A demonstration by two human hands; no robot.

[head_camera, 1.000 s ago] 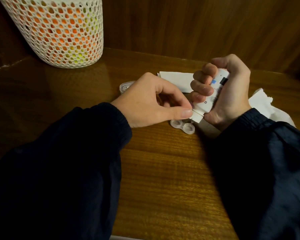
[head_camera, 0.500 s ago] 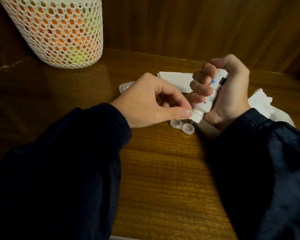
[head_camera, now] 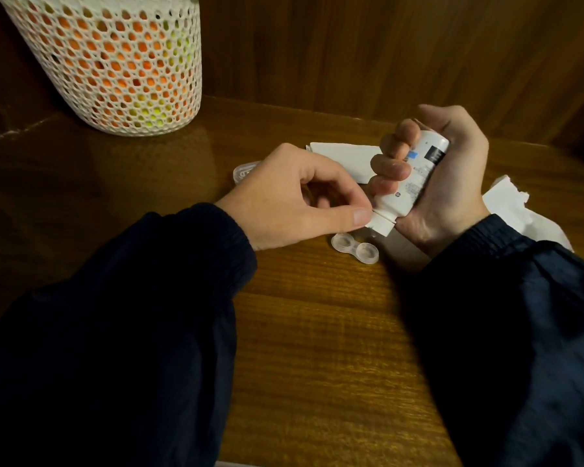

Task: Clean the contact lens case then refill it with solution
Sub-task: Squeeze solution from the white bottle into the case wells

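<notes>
A small white solution bottle (head_camera: 413, 176) is tilted cap-down, gripped round its body by my right hand (head_camera: 445, 183). My left hand (head_camera: 300, 200) pinches the bottle's white cap (head_camera: 380, 225) between thumb and forefinger. Just below the cap, the clear contact lens case (head_camera: 354, 248) lies on the wooden table (head_camera: 317, 332) with both wells uncovered and facing up. A clear lid-like piece (head_camera: 245, 170) lies behind my left hand, partly hidden.
A white mesh basket (head_camera: 115, 62) with orange and yellow contents stands at the back left. A folded white tissue (head_camera: 344, 156) lies behind the hands and a crumpled one (head_camera: 520, 210) at the right. A wood-panelled wall closes the back.
Hardly anything has moved: both hands keep their hold on the bottle and cap, with the bottle shifting only slightly above the case.
</notes>
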